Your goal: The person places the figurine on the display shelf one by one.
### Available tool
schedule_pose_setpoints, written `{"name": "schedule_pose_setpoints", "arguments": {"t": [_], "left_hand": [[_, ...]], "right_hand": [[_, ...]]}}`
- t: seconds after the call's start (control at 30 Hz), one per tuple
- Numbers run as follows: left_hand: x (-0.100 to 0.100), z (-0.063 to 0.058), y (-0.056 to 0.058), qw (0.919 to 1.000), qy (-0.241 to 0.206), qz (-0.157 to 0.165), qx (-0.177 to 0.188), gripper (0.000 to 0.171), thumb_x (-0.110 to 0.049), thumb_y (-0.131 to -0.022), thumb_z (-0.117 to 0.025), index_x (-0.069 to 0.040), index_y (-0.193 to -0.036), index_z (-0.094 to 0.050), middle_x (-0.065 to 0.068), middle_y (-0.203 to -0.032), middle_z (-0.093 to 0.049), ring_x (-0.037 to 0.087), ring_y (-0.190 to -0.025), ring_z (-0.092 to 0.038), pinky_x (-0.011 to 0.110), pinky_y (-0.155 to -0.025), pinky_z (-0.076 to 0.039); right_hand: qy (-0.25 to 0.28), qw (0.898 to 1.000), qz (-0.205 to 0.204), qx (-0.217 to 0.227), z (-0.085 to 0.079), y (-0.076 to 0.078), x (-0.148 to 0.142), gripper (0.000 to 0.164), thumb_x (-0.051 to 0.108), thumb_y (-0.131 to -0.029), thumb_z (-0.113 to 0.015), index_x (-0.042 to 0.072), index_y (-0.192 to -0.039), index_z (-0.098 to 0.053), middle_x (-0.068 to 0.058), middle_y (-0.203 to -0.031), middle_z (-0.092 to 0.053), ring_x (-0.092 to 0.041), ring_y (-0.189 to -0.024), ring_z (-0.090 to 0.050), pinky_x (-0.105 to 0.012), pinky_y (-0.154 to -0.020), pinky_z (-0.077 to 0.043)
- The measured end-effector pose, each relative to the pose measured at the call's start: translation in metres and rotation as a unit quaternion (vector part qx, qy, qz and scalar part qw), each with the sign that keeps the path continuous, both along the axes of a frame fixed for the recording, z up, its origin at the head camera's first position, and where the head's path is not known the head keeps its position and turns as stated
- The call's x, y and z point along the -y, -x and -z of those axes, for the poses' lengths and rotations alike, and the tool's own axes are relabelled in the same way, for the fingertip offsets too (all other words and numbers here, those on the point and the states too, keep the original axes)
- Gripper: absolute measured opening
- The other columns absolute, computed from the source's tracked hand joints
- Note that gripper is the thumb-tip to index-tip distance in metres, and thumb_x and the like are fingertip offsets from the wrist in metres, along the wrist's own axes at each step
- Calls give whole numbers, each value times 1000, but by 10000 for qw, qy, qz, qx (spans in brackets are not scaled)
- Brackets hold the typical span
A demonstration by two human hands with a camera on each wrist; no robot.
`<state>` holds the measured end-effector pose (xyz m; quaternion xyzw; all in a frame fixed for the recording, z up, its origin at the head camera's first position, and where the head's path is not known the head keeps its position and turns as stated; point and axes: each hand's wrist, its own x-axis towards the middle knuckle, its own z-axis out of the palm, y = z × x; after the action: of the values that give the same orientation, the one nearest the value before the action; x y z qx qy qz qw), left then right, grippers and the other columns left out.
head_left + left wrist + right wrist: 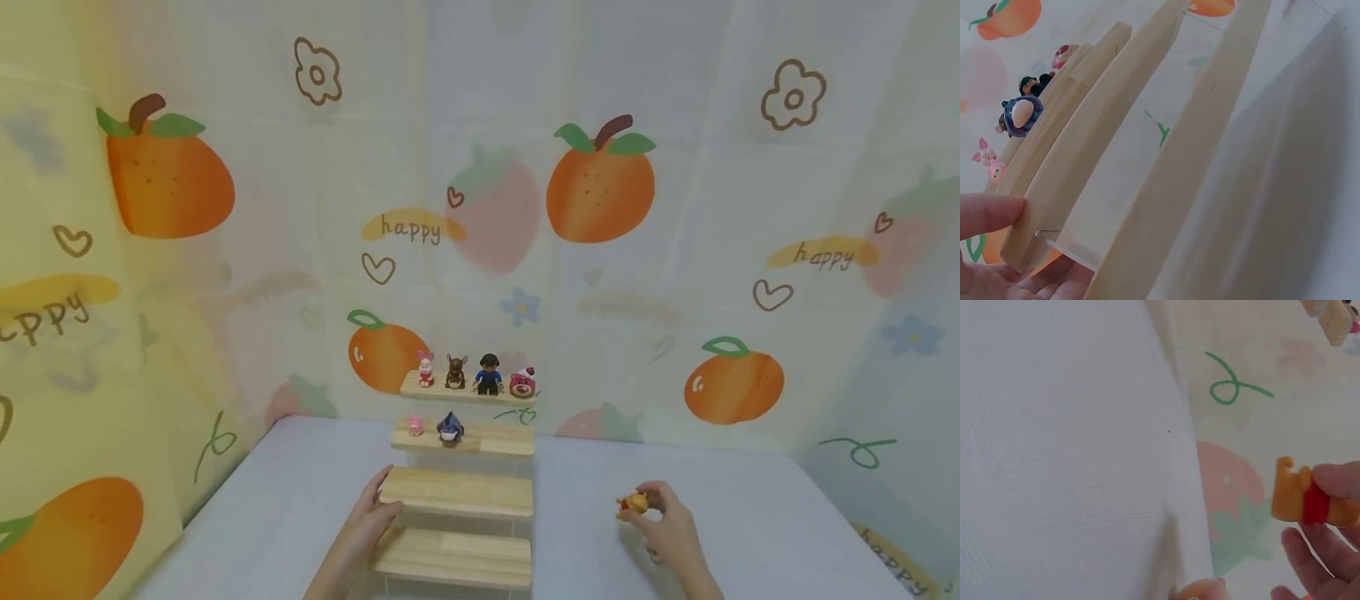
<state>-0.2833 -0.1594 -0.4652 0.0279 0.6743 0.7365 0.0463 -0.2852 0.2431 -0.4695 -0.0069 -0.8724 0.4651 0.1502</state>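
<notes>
My left hand (367, 518) holds the left end of the second-lowest board (457, 492) of a stepped wooden shelf. In the left wrist view its thumb (988, 212) lies on the board's edge, with other fingers underneath. To the right of the shelf, my right hand (672, 533) pinches a small yellow bear figurine (633, 505) in a red shirt between thumb and fingers. The right wrist view shows this bear figurine (1316, 500) lying sideways in the grip. Beneath the right hand, a small object (654, 553) is mostly hidden.
On the top board (468, 393) stand several figurines, among them a figure in blue (489, 375) and a pink bear (522, 382). A blue donkey (450, 428) and a small pink figurine (416, 426) occupy the board below. Printed fabric (480, 108) hangs behind the white table (592, 475).
</notes>
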Motion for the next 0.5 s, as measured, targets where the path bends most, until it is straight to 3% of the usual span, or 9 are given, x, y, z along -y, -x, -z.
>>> {"name": "schedule_pose_setpoints", "arguments": {"t": [0.13, 0.2, 0.3, 0.4, 0.5], "left_hand": [[-1, 0, -1, 10000, -39, -20, -44, 70, -6, -85, -50, -1, -141, -7, 29, -142, -8, 42, -127, -14, 53, -101, -12], [-1, 0, -1, 9999, -29, 30, -114, 70, -6, -86, -48, 0, -140, -5, 30, -142, -7, 42, -127, -13, 54, -101, -11], [-2, 1, -1, 9999, 15, 14, -160, 68, -4, -86, -47, 0, -140, -5, 30, -142, -7, 42, -128, -11, 54, -100, -10], [-3, 1, -1, 9997, 102, -35, -219, 68, -4, -86, -47, 2, -140, -5, 31, -141, -8, 43, -127, -13, 54, -100, -12], [-3, -1, -1, 9995, 181, -90, -249, 69, -4, -86, -48, 2, -140, -6, 31, -141, -7, 45, -126, -15, 55, -99, -14]], "right_hand": [[689, 9974, 151, -108, -2, 2, -1, 36, 1, -78, -68, -6, -105, -46, -22, -99, -60, -17, -84, -60, -25, -70, -48], [1007, 9944, 199, -242, -1, 4, -2, 33, -4, -77, -65, -7, -103, -45, -26, -102, -58, -10, -79, -60, -18, -64, -47], [1189, 9911, 246, -548, 4, 5, -4, 31, -9, -76, -63, -9, -103, -48, -27, -104, -58, 3, -77, -54, -14, -64, -46], [1405, 9871, 230, -732, 4, 4, -5, 32, -10, -76, -62, -11, -106, -51, -25, -101, -59, 2, -79, -54, -15, -66, -47], [1547, 9852, 131, -723, 2, 4, -6, 35, -3, -78, -64, -8, -111, -53, -13, -96, -63, 0, -79, -55, -17, -65, -47]]}}
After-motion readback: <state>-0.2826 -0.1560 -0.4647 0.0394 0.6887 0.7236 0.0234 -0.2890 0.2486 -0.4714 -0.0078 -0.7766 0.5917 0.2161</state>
